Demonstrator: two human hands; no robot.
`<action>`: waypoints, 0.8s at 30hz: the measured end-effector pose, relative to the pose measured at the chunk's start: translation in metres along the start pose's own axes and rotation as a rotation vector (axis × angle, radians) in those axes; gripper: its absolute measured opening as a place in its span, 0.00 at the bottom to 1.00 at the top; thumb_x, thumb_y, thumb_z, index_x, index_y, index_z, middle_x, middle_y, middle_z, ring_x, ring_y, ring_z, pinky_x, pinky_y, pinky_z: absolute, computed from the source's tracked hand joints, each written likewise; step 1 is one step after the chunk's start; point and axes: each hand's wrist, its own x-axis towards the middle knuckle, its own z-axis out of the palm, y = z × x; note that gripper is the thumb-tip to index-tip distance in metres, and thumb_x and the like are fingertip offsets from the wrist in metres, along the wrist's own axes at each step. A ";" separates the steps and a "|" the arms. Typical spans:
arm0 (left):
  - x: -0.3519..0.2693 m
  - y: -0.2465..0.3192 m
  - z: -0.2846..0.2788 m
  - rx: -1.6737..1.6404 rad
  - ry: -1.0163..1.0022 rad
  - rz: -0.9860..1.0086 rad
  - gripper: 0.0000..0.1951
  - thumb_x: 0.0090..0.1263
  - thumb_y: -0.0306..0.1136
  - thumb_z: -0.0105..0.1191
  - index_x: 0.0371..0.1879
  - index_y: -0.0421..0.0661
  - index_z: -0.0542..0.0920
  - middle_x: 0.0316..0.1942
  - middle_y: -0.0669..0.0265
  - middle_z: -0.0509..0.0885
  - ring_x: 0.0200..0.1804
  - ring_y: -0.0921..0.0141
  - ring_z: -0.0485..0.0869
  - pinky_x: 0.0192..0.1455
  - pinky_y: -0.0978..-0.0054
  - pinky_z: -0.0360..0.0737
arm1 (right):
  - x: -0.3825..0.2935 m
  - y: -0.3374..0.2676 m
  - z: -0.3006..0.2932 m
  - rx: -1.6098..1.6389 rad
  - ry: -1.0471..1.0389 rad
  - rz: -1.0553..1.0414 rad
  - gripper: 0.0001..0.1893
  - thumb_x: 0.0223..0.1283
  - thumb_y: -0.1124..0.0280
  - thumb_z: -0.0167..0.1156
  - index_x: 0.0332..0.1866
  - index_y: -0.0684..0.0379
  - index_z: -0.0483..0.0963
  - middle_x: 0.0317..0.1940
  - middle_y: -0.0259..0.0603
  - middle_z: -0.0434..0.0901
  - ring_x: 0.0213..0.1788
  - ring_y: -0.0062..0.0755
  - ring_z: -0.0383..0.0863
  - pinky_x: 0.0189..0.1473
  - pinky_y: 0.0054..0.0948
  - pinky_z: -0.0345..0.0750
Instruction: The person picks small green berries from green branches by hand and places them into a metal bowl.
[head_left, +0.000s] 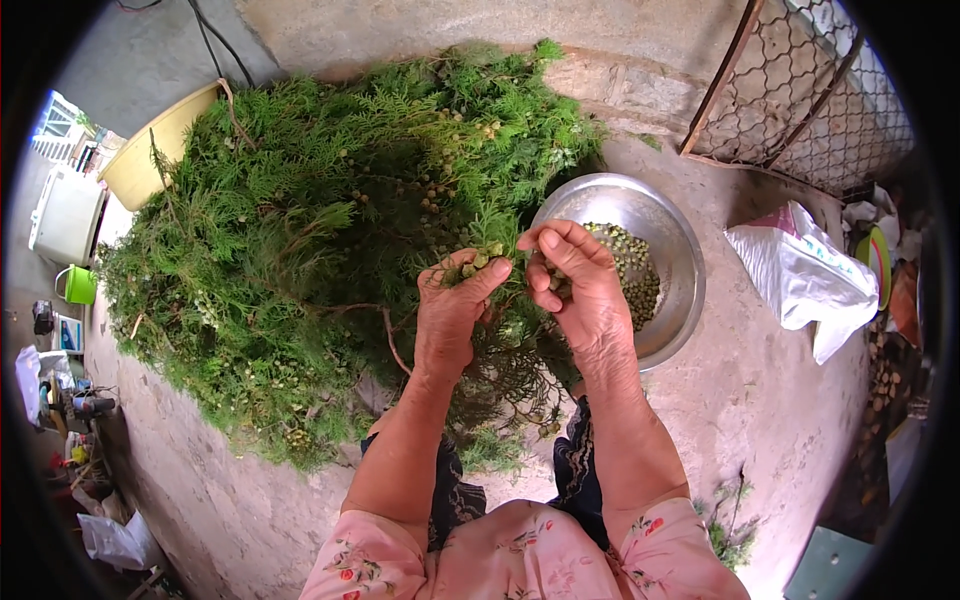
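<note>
Before me lies a large heap of green conifer branches (285, 247) with scale-like leaves and small round cones. My left hand (454, 307) is closed on a conifer sprig (484, 257) with pale green cones, pinched between thumb and fingers. Just right of it, my right hand (581, 285) has its fingers curled around a few small green cones (556, 282), partly hidden in the palm. A round metal basin (679, 322) stands on the floor beyond and under my right hand, with many loose green cones (637, 285) inside.
A silvery woven sack (810, 270) lies at the right, below a rusty wire-mesh frame (787, 97). A yellow tub (157, 150) leans behind the heap at the upper left. Near the left wall stand a green bucket (80, 285) and a white box (67, 214). One loose sprig (727, 536) lies lower right.
</note>
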 end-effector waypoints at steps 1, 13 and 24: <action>0.001 -0.001 0.000 0.062 0.017 0.005 0.07 0.54 0.32 0.63 0.28 0.44 0.81 0.18 0.78 0.73 0.19 0.84 0.64 0.19 0.84 0.60 | -0.001 -0.002 0.000 -0.007 0.003 -0.042 0.07 0.59 0.69 0.56 0.34 0.62 0.73 0.27 0.35 0.76 0.17 0.16 0.65 0.15 0.14 0.56; 0.004 -0.007 0.001 0.274 -0.078 0.275 0.08 0.55 0.35 0.63 0.24 0.44 0.80 0.14 0.78 0.71 0.16 0.83 0.62 0.18 0.83 0.58 | 0.002 0.005 -0.005 -0.942 -0.153 -0.536 0.10 0.52 0.79 0.59 0.40 0.61 0.78 0.25 0.34 0.73 0.29 0.22 0.69 0.33 0.21 0.69; 0.002 -0.004 0.003 0.301 -0.118 0.240 0.08 0.55 0.34 0.62 0.24 0.43 0.80 0.14 0.77 0.69 0.17 0.82 0.63 0.19 0.81 0.59 | 0.000 0.014 -0.001 -0.164 0.069 0.141 0.09 0.59 0.68 0.55 0.40 0.62 0.74 0.21 0.29 0.72 0.16 0.15 0.62 0.15 0.14 0.54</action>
